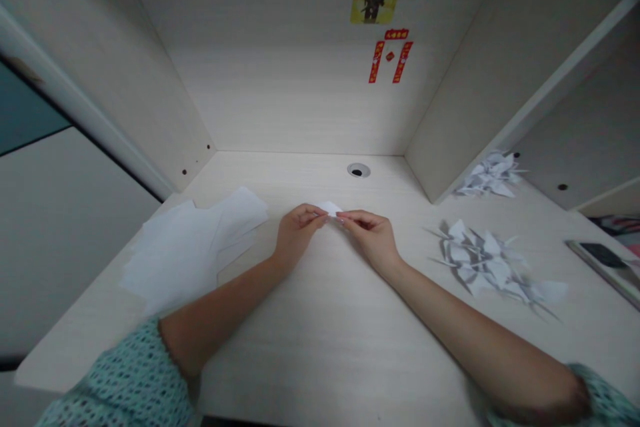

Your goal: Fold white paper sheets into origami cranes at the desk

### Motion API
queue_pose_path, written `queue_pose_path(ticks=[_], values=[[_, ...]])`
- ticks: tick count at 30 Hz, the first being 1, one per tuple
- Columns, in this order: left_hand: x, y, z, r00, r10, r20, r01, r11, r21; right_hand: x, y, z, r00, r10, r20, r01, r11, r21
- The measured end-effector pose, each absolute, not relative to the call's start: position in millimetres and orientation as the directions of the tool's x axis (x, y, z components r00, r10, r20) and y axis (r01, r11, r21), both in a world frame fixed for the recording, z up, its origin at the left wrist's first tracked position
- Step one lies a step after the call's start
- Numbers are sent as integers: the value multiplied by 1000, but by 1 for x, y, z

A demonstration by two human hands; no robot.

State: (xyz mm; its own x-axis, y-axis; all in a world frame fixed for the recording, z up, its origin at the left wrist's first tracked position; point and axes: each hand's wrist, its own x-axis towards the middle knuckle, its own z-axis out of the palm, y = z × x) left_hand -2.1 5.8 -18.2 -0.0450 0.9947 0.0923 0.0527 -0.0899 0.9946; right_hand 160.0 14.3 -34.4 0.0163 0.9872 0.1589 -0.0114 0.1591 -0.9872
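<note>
A small piece of white folded paper (329,207) is held between my two hands above the middle of the desk. My left hand (301,230) pinches its left side between thumb and fingers. On the right side, the fingertips of my right hand (371,231) pinch it too. The lower part of the paper is partly covered by my fingertips, so its exact folds cannot be made out. Left of my left hand lies a spread of flat white paper sheets (183,250). To the right of my right hand sits a heap of folded white paper pieces (485,257) with pointed ends.
A second heap of folded paper (493,175) lies farther back, beyond the upright divider panel (465,100). A dark object rests on a flat item (607,267) at the right edge. A round cable hole (359,171) is near the back panel, which bears red stickers (377,61).
</note>
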Motion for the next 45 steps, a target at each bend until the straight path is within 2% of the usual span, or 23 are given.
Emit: queue_pose_path(ticks=[6, 16, 28, 45], values=[[-3, 8, -20, -68, 993, 97, 110, -89, 990, 160, 14, -33, 36, 981, 189, -26, 190, -981], [0, 7, -19, -60, 993, 101, -35, -104, 994, 159, 13, -30, 39, 990, 132, -64, 135, -989], [1, 6, -20, -78, 985, 153, -19, -155, 988, 161, 16, -31, 32, 996, 87, -174, 91, -980], [3, 7, -19, -81, 992, 91, -83, -98, 992, 159, 16, -30, 16, 997, 76, -210, 78, -975]])
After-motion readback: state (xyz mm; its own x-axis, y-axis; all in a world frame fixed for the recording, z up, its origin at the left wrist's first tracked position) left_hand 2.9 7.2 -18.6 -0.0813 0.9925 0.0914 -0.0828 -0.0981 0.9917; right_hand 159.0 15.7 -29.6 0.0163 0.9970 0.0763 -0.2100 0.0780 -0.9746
